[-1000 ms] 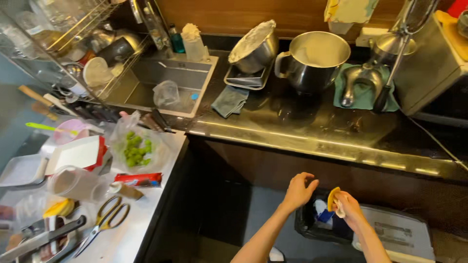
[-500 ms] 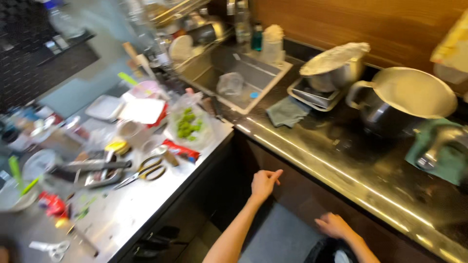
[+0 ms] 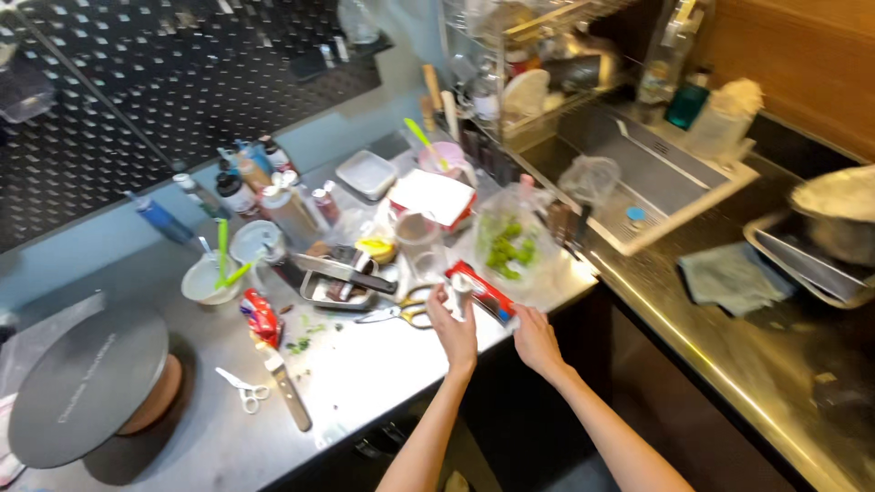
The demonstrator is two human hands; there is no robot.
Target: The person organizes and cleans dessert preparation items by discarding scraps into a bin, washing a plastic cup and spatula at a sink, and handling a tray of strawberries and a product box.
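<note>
Reaching over the desk (image 3: 383,374) edge, both hands meet at a flat red packet (image 3: 481,290) that lies at the front of the cluttered top. This looks like the pick-up step. The left hand (image 3: 453,333) has its fingers (image 3: 458,290) curled around a small pale piece at the packet's near end, though what that piece is stays unclear. The right hand (image 3: 536,342) rests at the packet's lower corner, fingers bent; whether it grips I cannot tell. Just behind the packet stands a clear bag of green pieces (image 3: 506,244); yellow-handled scissors (image 3: 408,312) lie left of it. Next, a firm pinch on both ends seems needed. Blur hides finer detail.
</note>
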